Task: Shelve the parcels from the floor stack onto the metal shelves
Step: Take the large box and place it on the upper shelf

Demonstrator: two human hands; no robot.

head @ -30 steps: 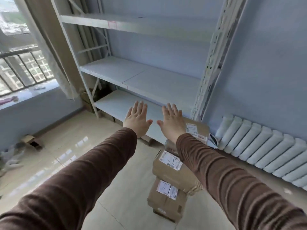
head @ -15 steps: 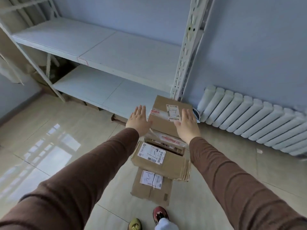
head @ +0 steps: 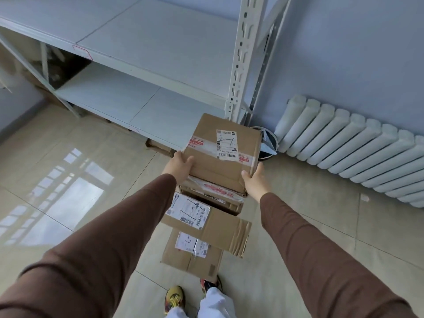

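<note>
I am seeing the left hand [head: 177, 165] gripping the top parcel [head: 221, 154] on its left edge and the right hand [head: 254, 180] gripping its right corner. The parcel is sitting atop the floor stack [head: 206, 228], just in front of the metal shelves [head: 142, 104]. A radiator [head: 358, 148] is standing right of the parcel.

A small parcel storeroom: bare metal shelves [head: 146, 42], labelled parcels [head: 206, 228] stacked on tiled floor [head: 68, 157], wall radiator [head: 358, 152].
</note>
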